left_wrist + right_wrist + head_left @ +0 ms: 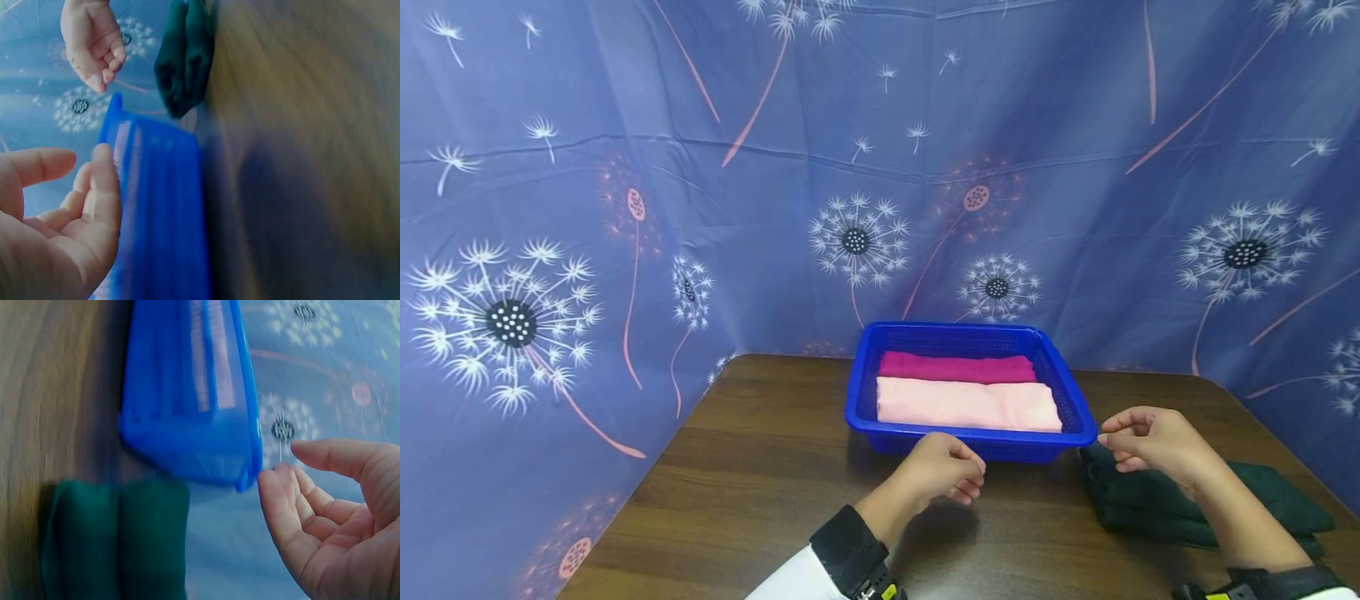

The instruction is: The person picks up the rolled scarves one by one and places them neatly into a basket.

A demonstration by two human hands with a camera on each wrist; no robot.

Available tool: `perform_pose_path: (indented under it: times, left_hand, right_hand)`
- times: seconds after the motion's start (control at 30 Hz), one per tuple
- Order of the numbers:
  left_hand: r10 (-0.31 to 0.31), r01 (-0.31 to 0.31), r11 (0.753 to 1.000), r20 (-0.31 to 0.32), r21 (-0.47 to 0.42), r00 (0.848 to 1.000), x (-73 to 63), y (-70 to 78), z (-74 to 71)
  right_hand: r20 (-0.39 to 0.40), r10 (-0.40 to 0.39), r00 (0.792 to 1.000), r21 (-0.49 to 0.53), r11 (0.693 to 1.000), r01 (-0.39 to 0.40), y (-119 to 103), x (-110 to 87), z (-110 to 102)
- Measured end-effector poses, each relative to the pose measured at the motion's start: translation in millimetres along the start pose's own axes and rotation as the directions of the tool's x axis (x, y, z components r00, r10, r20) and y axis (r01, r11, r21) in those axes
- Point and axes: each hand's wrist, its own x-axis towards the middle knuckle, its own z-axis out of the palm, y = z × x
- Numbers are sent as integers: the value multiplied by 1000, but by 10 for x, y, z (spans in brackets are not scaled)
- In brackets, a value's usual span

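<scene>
A blue plastic basket [973, 437] stands on the table and holds two folded cloths lying side by side, a magenta cloth [955, 367] behind and a pale pink cloth [966, 403] in front. My left hand [942, 467] hovers by the basket's front wall, fingers loosely bent with nothing between them. In the left wrist view a gap shows between thumb and forefinger. At the basket's front right corner is my right hand [1153, 442], also bare, its thumb apart from the bent fingers [281, 512]. Below and behind it lies a folded dark green cloth [1262, 496], partly hidden by that forearm.
The brown wooden table [737, 467] reaches back to a blue curtain [760, 208] printed with dandelions, which hangs along the back and sides. Both wrists wear dark bands over the sleeves.
</scene>
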Motion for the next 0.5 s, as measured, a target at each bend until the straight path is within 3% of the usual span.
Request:
perform_pose_path:
  times: [0.2,0.5]
  left_hand:
    - [-87,94,990,69,-103,994,57,-53,339]
    - [-202,199,957,12,-210,979,314,-198,809]
  right_hand:
    - [64,29,998,53,998,-32,255,-13,-329]
    - [89,116,989,101,987,-125,550,-4,-691]
